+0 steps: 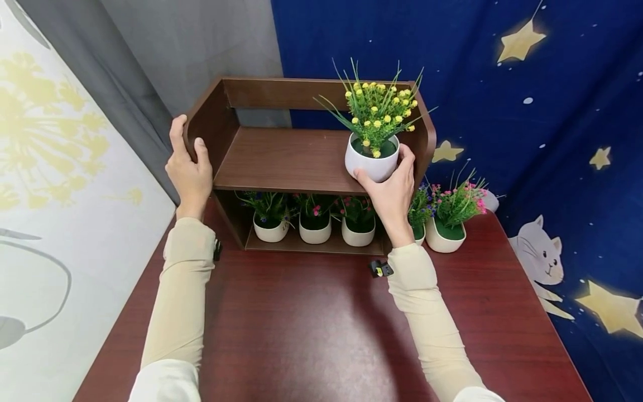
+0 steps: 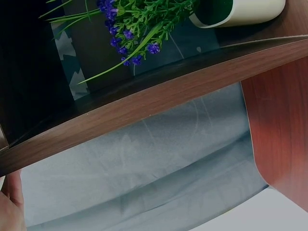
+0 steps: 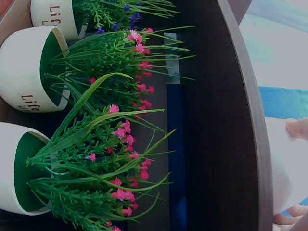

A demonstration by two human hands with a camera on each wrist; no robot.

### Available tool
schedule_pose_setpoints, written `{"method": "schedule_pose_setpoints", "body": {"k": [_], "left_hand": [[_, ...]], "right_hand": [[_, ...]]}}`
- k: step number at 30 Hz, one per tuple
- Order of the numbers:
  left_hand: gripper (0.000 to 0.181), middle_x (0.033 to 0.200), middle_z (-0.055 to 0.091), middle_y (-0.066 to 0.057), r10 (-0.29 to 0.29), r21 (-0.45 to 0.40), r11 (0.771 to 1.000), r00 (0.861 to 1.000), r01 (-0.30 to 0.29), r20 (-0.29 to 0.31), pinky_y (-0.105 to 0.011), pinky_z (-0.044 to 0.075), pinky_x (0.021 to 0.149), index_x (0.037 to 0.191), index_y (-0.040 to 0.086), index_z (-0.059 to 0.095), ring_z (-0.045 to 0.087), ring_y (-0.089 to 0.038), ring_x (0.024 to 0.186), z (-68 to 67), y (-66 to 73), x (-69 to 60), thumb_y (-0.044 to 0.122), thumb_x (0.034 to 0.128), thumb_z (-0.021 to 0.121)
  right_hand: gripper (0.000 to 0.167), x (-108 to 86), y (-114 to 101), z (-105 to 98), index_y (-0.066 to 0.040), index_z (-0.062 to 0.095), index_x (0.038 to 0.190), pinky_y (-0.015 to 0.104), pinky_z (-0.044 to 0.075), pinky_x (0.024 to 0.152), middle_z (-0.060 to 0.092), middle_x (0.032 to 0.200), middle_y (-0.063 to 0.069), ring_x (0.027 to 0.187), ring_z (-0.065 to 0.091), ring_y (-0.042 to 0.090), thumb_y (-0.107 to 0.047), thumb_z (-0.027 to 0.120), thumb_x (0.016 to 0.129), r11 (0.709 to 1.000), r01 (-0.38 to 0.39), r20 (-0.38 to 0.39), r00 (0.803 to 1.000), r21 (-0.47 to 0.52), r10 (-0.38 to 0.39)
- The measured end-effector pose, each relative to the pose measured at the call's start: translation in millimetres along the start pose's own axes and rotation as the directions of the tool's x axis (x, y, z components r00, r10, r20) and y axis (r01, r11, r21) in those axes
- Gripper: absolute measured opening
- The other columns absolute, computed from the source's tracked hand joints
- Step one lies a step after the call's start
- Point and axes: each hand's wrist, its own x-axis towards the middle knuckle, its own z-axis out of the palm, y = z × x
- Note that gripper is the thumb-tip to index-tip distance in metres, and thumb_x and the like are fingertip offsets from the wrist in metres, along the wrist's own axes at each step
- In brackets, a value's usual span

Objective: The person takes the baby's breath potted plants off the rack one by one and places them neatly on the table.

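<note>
In the head view, my right hand (image 1: pixel 394 192) grips a round white pot (image 1: pixel 373 163) with yellow flowers (image 1: pixel 382 109), thumb at its front and fingers round its right side. The pot is upright at the right end of the top board (image 1: pixel 286 159) of a brown wooden shelf (image 1: pixel 324 94); I cannot tell whether it touches the board. My left hand (image 1: pixel 191 173) holds the shelf's left side panel (image 1: pixel 213 131), thumb inside and fingers outside. Part of that hand (image 2: pixel 12 202) shows at the left wrist view's lower corner. The right wrist view shows the white pot (image 3: pixel 286 166) above the board's edge.
Below stand a blue-flowered pot (image 1: pixel 271 230) and two pink-flowered pots (image 1: pixel 315 231) (image 1: pixel 358 234). Right of the shelf, a pink-flowered pot (image 1: pixel 446 240) and a partly hidden blue-flowered pot (image 1: pixel 418 231) stand on the red-brown table (image 1: pixel 301 318). Curtains (image 1: pixel 477 100) hang behind.
</note>
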Motion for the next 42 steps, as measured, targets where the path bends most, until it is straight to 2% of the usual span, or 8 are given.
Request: {"method": "schedule_pose_setpoints", "body": {"k": [4, 8, 14, 19, 25, 30, 36, 42], "left_hand": [[0.04, 0.098, 0.064, -0.01, -0.004, 0.001, 1.0, 1.0, 0.004, 0.005, -0.037, 0.03, 0.053, 0.134, 0.025, 0.043, 0.044, -0.026, 0.054, -0.2, 0.9, -0.1, 0.027, 0.0942, 0.044], [0.04, 0.104, 0.064, -0.008, -0.007, 0.0, 1.0, 1.0, 0.007, 0.002, -0.038, 0.03, 0.053, 0.134, 0.025, 0.044, 0.045, -0.027, 0.055, -0.6, 0.6, -0.2, 0.027, 0.094, 0.045], [0.041, 0.108, 0.064, -0.006, -0.009, 0.005, 1.0, 1.0, 0.009, 0.003, -0.039, 0.031, 0.054, 0.135, 0.025, 0.043, 0.046, -0.028, 0.056, -1.0, 0.4, 0.6, 0.027, 0.094, 0.044], [0.041, 0.115, 0.062, 0.0, -0.015, 0.011, 1.0, 1.0, 0.015, 0.006, -0.041, 0.033, 0.055, 0.135, 0.025, 0.043, 0.048, -0.03, 0.057, -1.4, 0.4, 0.8, 0.027, 0.0939, 0.044], [0.041, 0.118, 0.061, 0.003, -0.015, 0.008, 1.0, 1.0, 0.015, 0.01, -0.044, 0.036, 0.056, 0.135, 0.025, 0.043, 0.05, -0.031, 0.059, -1.5, 1.2, 0.3, 0.028, 0.0935, 0.043], [0.042, 0.121, 0.06, 0.007, -0.014, 0.007, 1.0, 1.0, 0.014, 0.002, -0.043, 0.034, 0.055, 0.135, 0.025, 0.044, 0.048, -0.03, 0.057, -0.9, 1.5, 0.3, 0.028, 0.0932, 0.044], [0.042, 0.121, 0.059, 0.009, -0.005, 0.002, 1.0, 1.0, 0.005, -0.001, -0.04, 0.031, 0.054, 0.135, 0.025, 0.044, 0.045, -0.029, 0.054, -1.4, 1.9, 0.3, 0.028, 0.0931, 0.044], [0.042, 0.122, 0.058, 0.009, -0.013, 0.007, 1.0, 1.0, 0.013, 0.002, -0.038, 0.03, 0.053, 0.135, 0.025, 0.043, 0.042, -0.027, 0.053, -0.8, 2.5, 0.1, 0.027, 0.0936, 0.043]], "right_hand": [[0.085, -8.8, -1.9, -7.0, -0.01, 0.036, 0.133, 0.033, 0.035, 0.094, 0.047, 0.126, 0.003, 0.114, 0.046, 0.013, -0.042, 0.079, 0.066, 0.999, 0.044, 0.025, 0.999, 0.029, -0.044], [0.086, -19.0, -7.4, -13.4, -0.01, 0.035, 0.134, 0.031, 0.036, 0.094, 0.046, 0.128, 0.003, 0.115, 0.046, 0.01, -0.04, 0.08, 0.066, 0.995, 0.07, 0.042, 0.996, 0.066, -0.073], [0.087, -33.1, -19.8, -24.3, -0.01, 0.036, 0.134, 0.029, 0.041, 0.09, 0.046, 0.128, 0.002, 0.114, 0.046, 0.006, -0.036, 0.082, 0.065, 0.987, 0.072, 0.059, 0.995, 0.144, -0.081], [0.086, -42.2, -30.3, -34.2, -0.01, 0.036, 0.134, 0.031, 0.042, 0.09, 0.045, 0.128, 0.001, 0.115, 0.047, 0.008, -0.032, 0.083, 0.065, 0.984, 0.079, 0.069, 0.994, 0.16, -0.091], [0.087, -52.6, -35.8, -49.3, -0.009, 0.037, 0.133, 0.033, 0.043, 0.088, 0.047, 0.127, 0.001, 0.114, 0.048, 0.011, -0.027, 0.085, 0.063, 0.985, 0.081, 0.066, 0.994, 0.151, -0.091], [0.088, -60.6, -35.0, -64.6, -0.011, 0.038, 0.134, 0.037, 0.045, 0.085, 0.048, 0.127, 0.001, 0.114, 0.048, 0.012, -0.025, 0.086, 0.062, 0.99, 0.075, 0.058, 0.995, 0.121, -0.083], [0.087, -65.0, -39.2, -86.0, -0.007, 0.036, 0.134, 0.043, 0.045, 0.085, 0.047, 0.129, 0.005, 0.117, 0.047, 0.016, -0.015, 0.085, 0.063, 0.994, 0.047, 0.042, 0.998, 0.097, -0.051], [0.087, -63.6, -25.2, -107.1, -0.017, 0.039, 0.134, 0.027, 0.045, 0.084, 0.05, 0.127, -0.003, 0.115, 0.048, 0.009, -0.016, 0.086, 0.061, 0.997, 0.049, -0.02, 0.999, 0.052, -0.048]]}}
